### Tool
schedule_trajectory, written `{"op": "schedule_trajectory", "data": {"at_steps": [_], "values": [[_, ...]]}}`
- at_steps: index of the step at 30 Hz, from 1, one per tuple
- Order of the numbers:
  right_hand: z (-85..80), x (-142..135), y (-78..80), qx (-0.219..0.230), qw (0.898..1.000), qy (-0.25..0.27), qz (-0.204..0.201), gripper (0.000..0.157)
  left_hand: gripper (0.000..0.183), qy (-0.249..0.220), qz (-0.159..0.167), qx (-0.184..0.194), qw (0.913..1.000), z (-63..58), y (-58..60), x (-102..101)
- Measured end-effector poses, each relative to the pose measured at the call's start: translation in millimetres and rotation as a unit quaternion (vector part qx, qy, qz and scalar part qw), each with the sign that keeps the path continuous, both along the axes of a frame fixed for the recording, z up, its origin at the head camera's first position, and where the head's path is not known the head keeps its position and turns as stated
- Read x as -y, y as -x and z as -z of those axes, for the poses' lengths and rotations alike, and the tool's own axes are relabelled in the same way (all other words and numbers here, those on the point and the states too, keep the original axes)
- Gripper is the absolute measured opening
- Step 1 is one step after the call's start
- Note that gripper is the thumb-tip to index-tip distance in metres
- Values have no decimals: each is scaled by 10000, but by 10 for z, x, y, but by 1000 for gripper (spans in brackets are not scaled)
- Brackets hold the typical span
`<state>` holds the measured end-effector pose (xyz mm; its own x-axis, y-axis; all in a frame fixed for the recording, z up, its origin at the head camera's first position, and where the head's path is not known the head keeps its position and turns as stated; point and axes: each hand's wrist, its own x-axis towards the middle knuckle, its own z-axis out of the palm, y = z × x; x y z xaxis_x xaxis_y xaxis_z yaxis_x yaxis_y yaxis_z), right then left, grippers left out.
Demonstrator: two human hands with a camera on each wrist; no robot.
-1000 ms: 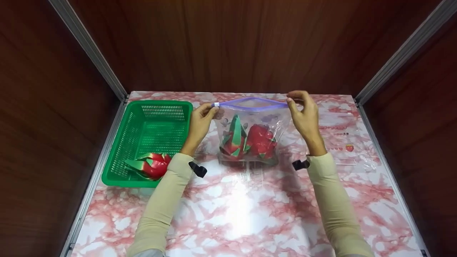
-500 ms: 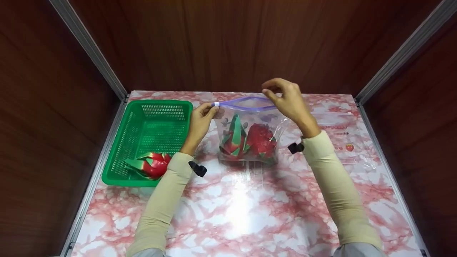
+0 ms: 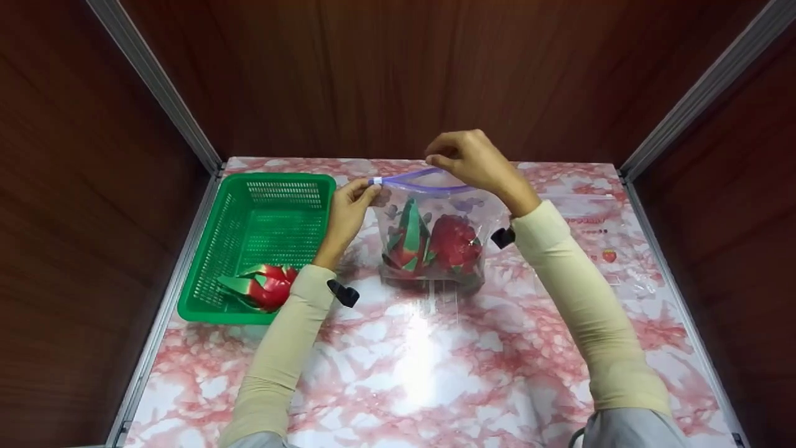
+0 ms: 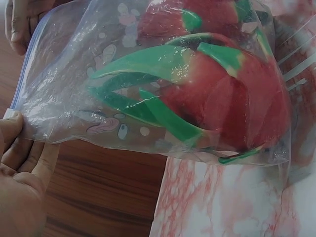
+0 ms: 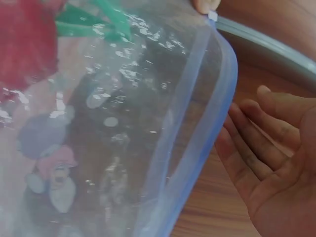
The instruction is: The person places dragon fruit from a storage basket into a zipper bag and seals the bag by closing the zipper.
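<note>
The clear, purple-zipped plastic bag [image 3: 443,201] seems limp; hold its rim [image 3: 423,188]. Left hand [image 3: 352,204] pinches one corner [image 3: 377,181]; right hand [image 3: 476,160] is loose beside the rim.

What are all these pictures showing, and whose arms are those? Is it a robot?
No robot! Those are a person's left hand and right hand, with cream sleeves. The wide picture comes from a camera on the person's head, looking forward and down. The two close-ups come from little cameras worn on the wrists, one for each hand.

On the pink-and-white table sits a green basket holding what looks like a dragon fruit. In the middle, a see-through zip bag has two similar fruits inside. Some flat clear plastic with a strawberry picture lies at the right.

The left hand pinches the bag's top corner, by the white slider. The right hand holds nothing, near the purple zip.
</note>
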<state>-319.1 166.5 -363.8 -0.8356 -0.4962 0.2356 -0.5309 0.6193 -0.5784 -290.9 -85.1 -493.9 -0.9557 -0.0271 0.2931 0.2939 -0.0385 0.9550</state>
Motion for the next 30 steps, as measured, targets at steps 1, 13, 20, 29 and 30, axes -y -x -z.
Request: {"op": "schedule_trajectory", "data": {"at_steps": [1,13,20,29,30], "values": [[-19,18,14,39,10000,-63,-61,16,15,22,-45,8,10000,-2,1,0],[-137,245,152,110,9952,-781,-576,14,15,-73,-53,-88,9999,3,12,-13],[-122,412,192,179,9921,-954,-800,12,14,41,-108,-54,9999,12,3,-24],[-117,626,214,208,9884,-1081,-1045,13,15,105,13,-112,9999,-11,-6,-22],[-121,648,214,214,9878,-1099,-1083,14,14,82,22,-112,9999,-11,-5,-22]]}}
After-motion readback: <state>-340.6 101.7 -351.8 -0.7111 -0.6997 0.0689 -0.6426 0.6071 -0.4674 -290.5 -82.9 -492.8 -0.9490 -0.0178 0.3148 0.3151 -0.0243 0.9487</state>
